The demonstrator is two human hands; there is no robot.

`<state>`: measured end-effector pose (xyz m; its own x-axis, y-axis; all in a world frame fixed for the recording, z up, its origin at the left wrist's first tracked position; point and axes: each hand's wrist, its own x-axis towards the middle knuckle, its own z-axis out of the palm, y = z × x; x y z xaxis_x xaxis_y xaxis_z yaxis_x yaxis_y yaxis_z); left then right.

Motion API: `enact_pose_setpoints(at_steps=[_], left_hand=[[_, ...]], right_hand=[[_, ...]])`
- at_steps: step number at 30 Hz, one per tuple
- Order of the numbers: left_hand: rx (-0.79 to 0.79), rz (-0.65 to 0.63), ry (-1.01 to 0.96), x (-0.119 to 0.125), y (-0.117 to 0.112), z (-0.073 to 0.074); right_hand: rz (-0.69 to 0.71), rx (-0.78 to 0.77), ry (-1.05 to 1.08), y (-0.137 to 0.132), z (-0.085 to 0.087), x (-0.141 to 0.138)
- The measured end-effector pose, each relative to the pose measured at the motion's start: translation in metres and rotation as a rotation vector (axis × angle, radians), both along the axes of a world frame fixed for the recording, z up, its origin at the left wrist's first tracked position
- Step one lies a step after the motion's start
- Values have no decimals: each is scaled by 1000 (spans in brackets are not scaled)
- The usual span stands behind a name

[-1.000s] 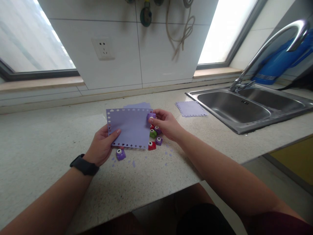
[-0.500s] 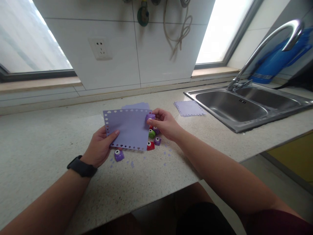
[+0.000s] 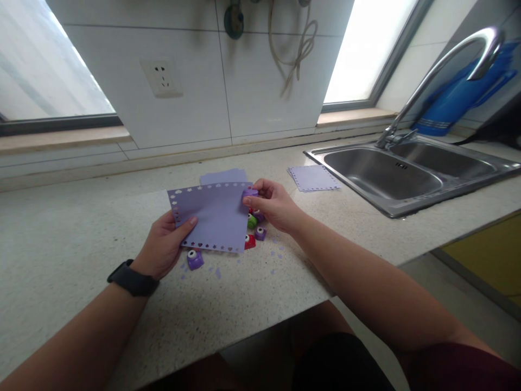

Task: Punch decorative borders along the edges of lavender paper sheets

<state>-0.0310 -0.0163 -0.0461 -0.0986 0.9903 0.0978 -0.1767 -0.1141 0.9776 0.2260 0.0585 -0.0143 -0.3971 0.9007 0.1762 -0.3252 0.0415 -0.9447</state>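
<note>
My left hand [image 3: 166, 241] grips the left edge of a purple sheet of paper [image 3: 214, 217], thumb on its face. Small shapes are cut along the sheet's top, left and bottom edges. At its upper right corner, my right hand [image 3: 277, 205] is closed on a purple craft punch [image 3: 249, 193], which sits on the paper's edge. Below and behind the sheet's right side lie a green punch [image 3: 252, 221], a red punch [image 3: 249, 242] and a purple punch [image 3: 260, 233], partly covered. Another purple punch [image 3: 195, 259] lies under the sheet's lower left corner.
Behind the held sheet is a stack of purple paper [image 3: 223, 176]. Punched sheets [image 3: 313, 178] lie beside the steel sink [image 3: 391, 209] with its tall faucet [image 3: 439, 70]. Purple paper scraps [image 3: 218, 272] dot the speckled counter [image 3: 195, 326]. A blue jug-like container [image 3: 459, 103] stands behind the sink.
The view has shifted slightly. The sheet's left side tilts a little differently, while both hands keep their hold and the punch stays at the upper right corner.
</note>
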Motion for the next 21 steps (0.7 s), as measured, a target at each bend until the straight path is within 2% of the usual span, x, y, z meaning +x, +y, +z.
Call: enact_pose_setpoints(at_steps=[21], left_hand=[[2,17,-14,-7,3,-9]], right_hand=[[3,-16,25,0,0,2]])
